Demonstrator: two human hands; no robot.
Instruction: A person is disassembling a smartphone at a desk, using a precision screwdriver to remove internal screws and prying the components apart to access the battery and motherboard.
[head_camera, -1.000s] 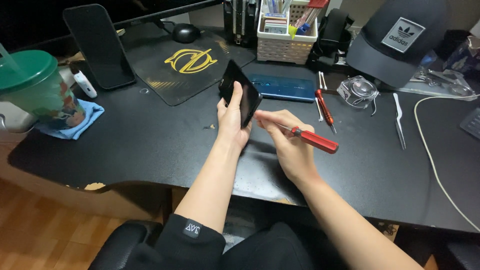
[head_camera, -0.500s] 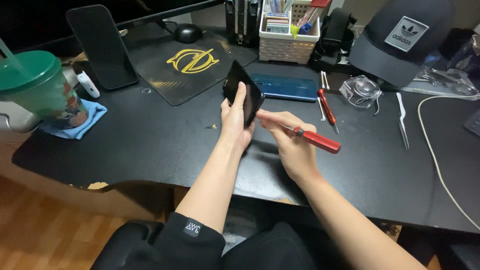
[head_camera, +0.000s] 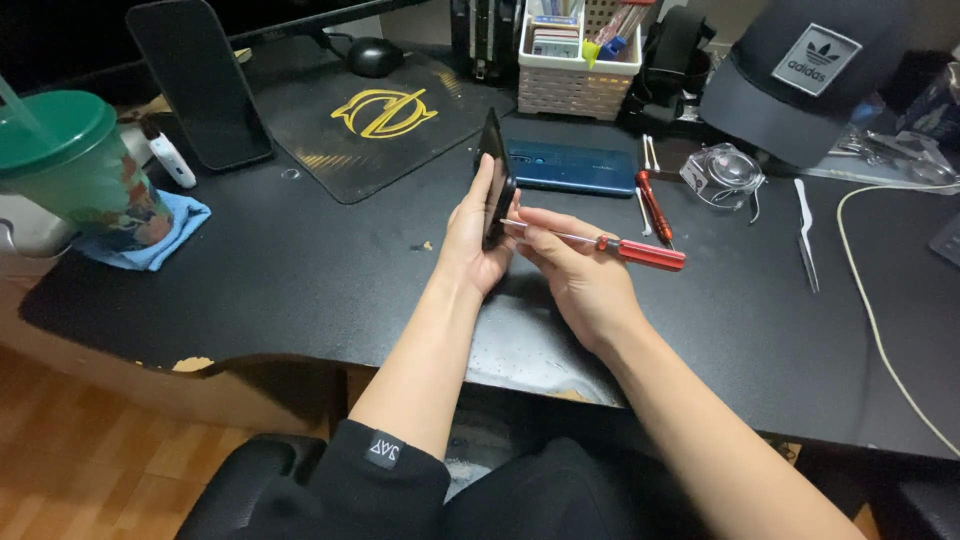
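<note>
Over matte black desk (head_camera: 300, 290), hands grip slim phone (head_camera: 494, 180) and red-handled screwdriver (head_camera: 620, 246).

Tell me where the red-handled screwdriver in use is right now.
In the head view, right of centre: the red-handled screwdriver lies across the right hand, tip against the black phone held upright by the left hand.

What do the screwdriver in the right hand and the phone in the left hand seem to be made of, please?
Screwdriver: the thin shaft looks like bright metal, silver and shiny; the red handle looks like glossy plastic, though that is less certain. Phone: a dark slab, seemingly glass-fronted, with a smooth black sheen; seen nearly edge-on, so its frame material cannot be told.
</note>
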